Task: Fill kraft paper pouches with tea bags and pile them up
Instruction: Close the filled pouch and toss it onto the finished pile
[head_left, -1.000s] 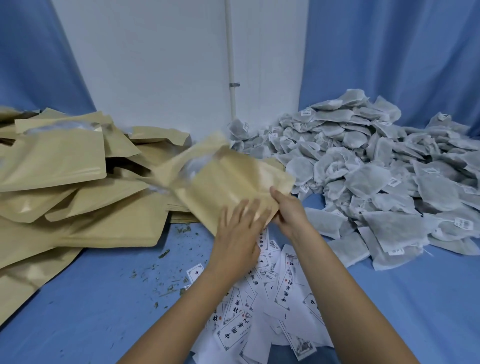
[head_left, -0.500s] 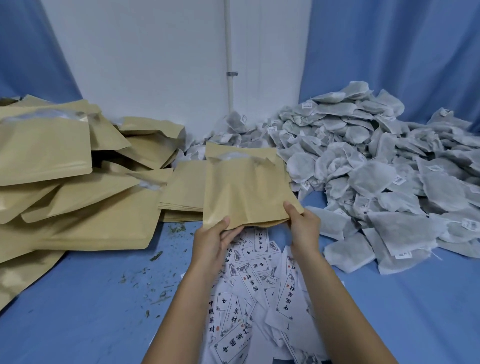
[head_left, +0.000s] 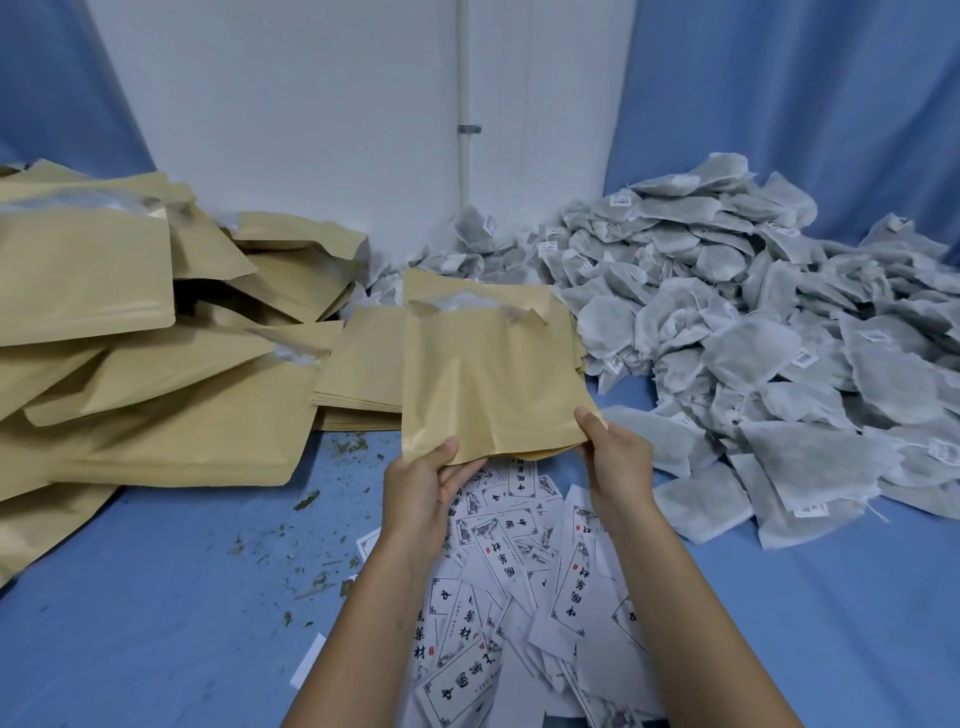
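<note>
Head view, starting at the left: a sprawling heap of kraft pouches (head_left: 130, 358) lies on the blue-covered bench (head_left: 156, 639). They bulge and overlap at many angles, and several have open mouths showing pale contents. Just right of that heap sits a flat stack of pouches (head_left: 358, 374) with its edges squared. Green tea crumbs (head_left: 311, 566) are scattered on the bare cloth in front of the stack.

At centre a single kraft pouch (head_left: 488, 384) is held upright above the bench, in front of the flat stack and partly hiding it. Its mouth at the top gapes open with a ragged front lip, and something white shows inside. The left hand (head_left: 418, 486) has the pouch's lower left corner, its grip pinching the paper with the thumb on the front face and the fingers under the bottom edge. The right hand (head_left: 618, 462) takes the lower right corner, its grip also pinched on the paper with the thumb on the front. Under both forearms lies a loose spread of white printed labels (head_left: 519, 566) with black characters, overlapping one another.

To the right, a big mound of grey-white tea bags (head_left: 753, 338) fills the bench back to the blue curtain (head_left: 805, 93). Many carry small white tags, and the mound's near edge lies just beside the right hand. Behind everything stands a white wall (head_left: 311, 104) with a thin vertical pipe (head_left: 464, 78).
</note>
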